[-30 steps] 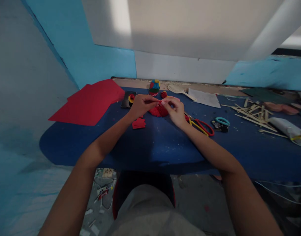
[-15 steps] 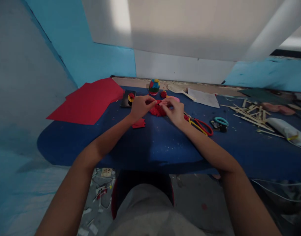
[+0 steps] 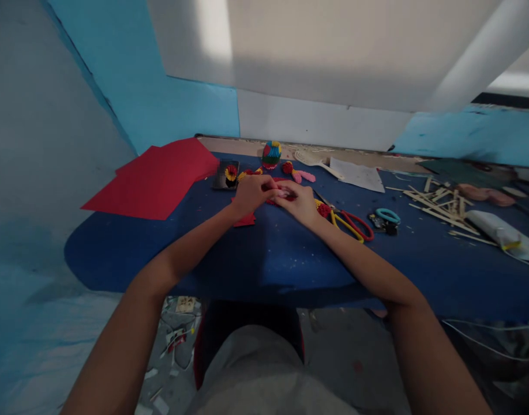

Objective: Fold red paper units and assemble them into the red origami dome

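My left hand point(image 3: 252, 195) and my right hand point(image 3: 299, 202) meet fingertip to fingertip over the blue table point(image 3: 229, 259). Both are closed in a pinch; whatever is between the fingers is too small and hidden to name. Behind and beneath them shows part of a red folded-paper piece point(image 3: 282, 181), mostly covered by my hands. Small red paper pieces point(image 3: 246, 220) lie just below my left hand. By my right wrist are a red and yellow folded-paper piece point(image 3: 323, 210) and scissors with red and yellow handles point(image 3: 355, 223).
Large red sheets point(image 3: 152, 184) cover the left side. A dark phone point(image 3: 221, 174), a multicoloured paper ball point(image 3: 271, 154), a red-and-pink paper piece point(image 3: 299, 173), a pale slotted spoon point(image 3: 318, 161) and white paper point(image 3: 357, 174) sit behind. Rightward are a teal ring point(image 3: 387, 215) and thin sticks point(image 3: 441, 204).
My hands have come closer together and slightly lower, fingertips now meeting. More of the red-and-pink paper piece and the scissors shows, while the red piece under my hands is more covered.
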Tool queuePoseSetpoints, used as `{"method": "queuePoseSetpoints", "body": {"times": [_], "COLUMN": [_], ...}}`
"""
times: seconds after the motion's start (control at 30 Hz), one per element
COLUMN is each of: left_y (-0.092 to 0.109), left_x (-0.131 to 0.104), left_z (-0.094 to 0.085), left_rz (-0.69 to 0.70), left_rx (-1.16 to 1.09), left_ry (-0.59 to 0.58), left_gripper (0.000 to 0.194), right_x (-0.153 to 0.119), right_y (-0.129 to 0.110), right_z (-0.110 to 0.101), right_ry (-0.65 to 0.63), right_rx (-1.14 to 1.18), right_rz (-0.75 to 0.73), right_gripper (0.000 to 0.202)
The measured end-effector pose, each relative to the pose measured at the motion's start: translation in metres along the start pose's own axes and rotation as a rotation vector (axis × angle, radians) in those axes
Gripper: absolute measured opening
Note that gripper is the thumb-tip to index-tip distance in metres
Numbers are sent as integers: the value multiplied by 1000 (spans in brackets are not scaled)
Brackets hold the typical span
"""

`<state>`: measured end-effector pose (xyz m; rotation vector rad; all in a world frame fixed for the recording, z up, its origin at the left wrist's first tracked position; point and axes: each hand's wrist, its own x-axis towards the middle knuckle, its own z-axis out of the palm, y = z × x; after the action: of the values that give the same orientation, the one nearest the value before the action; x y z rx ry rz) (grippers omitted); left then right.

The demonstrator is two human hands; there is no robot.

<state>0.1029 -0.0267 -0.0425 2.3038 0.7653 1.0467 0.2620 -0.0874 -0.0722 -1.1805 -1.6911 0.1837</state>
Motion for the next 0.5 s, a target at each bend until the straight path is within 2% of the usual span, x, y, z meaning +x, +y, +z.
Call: {"method": "queuePoseSetpoints", "body": {"times": [0.17,0.27,0.4,0.5], "left_y": [-1,-3,-5,-6], "left_x": [3,5,7,8], "left_z": [-7,-11,-12,-11], "left_rz": [11,7,-4,5], "left_rx": [-162,-189,-153,-120], "left_ry": [2,25,36,-22], "left_gripper": [32,34,30,23], "right_x": [5,10,13,12], "right_y": [1,6,8,7], "right_z": [-5,-10,-15,-14], "right_ry": [-44,-2,103,79], "right_rx": [239,381,410,383], "right_rz": [79,173,222,189], "right_gripper": [30,33,32,27]}}
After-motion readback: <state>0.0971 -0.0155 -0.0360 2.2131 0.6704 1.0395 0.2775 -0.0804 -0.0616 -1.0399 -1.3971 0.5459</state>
